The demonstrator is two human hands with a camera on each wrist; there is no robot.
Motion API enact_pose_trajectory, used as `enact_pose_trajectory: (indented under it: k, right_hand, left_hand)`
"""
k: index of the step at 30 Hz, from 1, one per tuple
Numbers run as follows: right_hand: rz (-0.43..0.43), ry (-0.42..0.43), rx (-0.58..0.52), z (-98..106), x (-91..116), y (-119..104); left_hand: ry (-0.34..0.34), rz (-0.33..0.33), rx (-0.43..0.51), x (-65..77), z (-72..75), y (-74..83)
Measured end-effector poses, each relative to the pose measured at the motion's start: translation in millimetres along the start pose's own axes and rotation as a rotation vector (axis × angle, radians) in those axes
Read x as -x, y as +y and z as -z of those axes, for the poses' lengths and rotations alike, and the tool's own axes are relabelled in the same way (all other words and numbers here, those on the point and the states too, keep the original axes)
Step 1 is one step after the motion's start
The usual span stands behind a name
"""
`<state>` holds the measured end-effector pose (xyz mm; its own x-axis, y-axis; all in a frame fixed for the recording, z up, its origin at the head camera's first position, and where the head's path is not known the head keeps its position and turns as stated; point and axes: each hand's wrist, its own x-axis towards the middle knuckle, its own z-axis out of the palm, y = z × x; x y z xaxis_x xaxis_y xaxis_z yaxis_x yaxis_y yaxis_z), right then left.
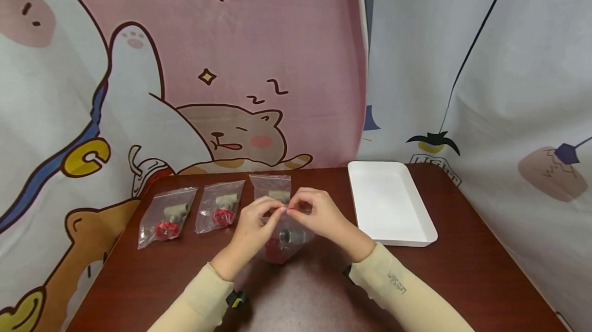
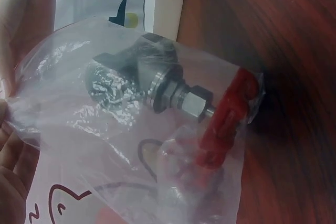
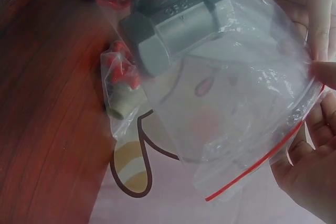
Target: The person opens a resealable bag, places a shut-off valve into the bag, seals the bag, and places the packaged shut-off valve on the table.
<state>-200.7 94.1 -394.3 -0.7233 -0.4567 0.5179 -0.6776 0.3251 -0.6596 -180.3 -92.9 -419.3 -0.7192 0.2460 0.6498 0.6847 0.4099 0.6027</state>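
Both hands hold up a clear zip bag with a red seal strip. Inside it hangs a grey metal valve with a red handwheel. In the head view, my left hand pinches the bag's top edge between thumb and forefinger. My right hand pinches the same edge just beside it, the fingertips of both hands almost meeting. The valve dangles below the hands, above the table. Whether the seal is fully pressed together cannot be made out.
Bagged beige valves with red handwheels lie on the brown table: one bag far left, another bag beside it, and a third bag behind the hands, partly covered. A white tray stands at the right.
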Motion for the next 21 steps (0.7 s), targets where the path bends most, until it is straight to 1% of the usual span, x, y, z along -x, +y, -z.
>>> enact_pose_trajectory:
  k: [4,7,9,13,15,17,21]
  right_hand:
    - [0.03,0.013,-0.003,0,1,-2]
    - [0.036,0.003,-0.005,1,2,-2]
    - [0.019,-0.018,-0.012,2,3,-2]
    - [-0.05,-0.085,-0.022,7,4,2]
    - [-0.079,-0.118,-0.014,11,5,4]
    - [-0.09,-0.144,0.004,14,6,6]
    - [-0.103,-0.153,0.031,17,10,10]
  left_hand:
    - [-0.002,-0.012,-0.009,0.8,-0.4,0.5]
    - [-0.001,-0.021,-0.015,1.5,-0.6,1.3]
    - [0.0,-0.022,-0.018,1.3,-0.9,2.0]
    - [-0.002,-0.013,-0.018,1.5,-1.1,2.6]
    - [-0.002,-0.006,-0.021,1.5,-1.1,3.1]
    - [-0.001,-0.001,-0.026,1.5,-0.8,3.7]
    - [-0.001,0.017,-0.006,2.4,-0.2,3.8]
